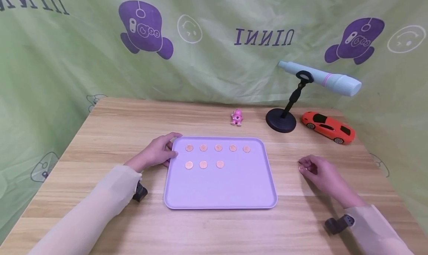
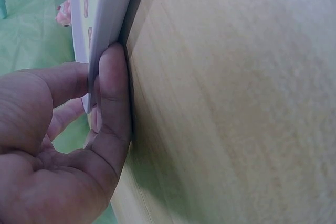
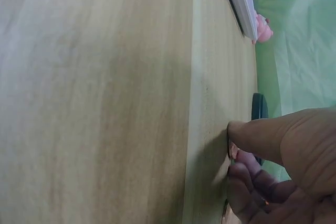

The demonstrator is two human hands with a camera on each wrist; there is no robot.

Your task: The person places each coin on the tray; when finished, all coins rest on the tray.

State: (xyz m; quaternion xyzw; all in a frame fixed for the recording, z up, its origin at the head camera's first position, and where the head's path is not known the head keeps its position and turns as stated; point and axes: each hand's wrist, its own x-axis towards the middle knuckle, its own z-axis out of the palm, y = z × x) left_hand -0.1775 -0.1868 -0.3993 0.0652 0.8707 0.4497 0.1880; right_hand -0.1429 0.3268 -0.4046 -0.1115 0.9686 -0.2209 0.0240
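Observation:
A lilac tray [image 1: 220,192] lies on the wooden table. Copper coins [image 1: 218,147] form two rows on it: several along the far side, three in the row nearer me. My left hand [image 1: 159,150] grips the tray's far left corner, thumb on the rim and fingers beneath, as the left wrist view shows. Right of the tray, my right hand [image 1: 319,172] is low over the table, pinching a copper coin [image 3: 233,151] between thumb and fingertips. Another coppery edge [image 3: 225,212] shows below those fingers in the right wrist view.
Behind the tray stands a small pink figurine [image 1: 236,117]. A black stand [image 1: 281,120] holds a light blue microphone [image 1: 334,81] at the back right, beside an orange toy car [image 1: 329,127]. A green printed cloth [image 1: 214,69] hangs behind the table.

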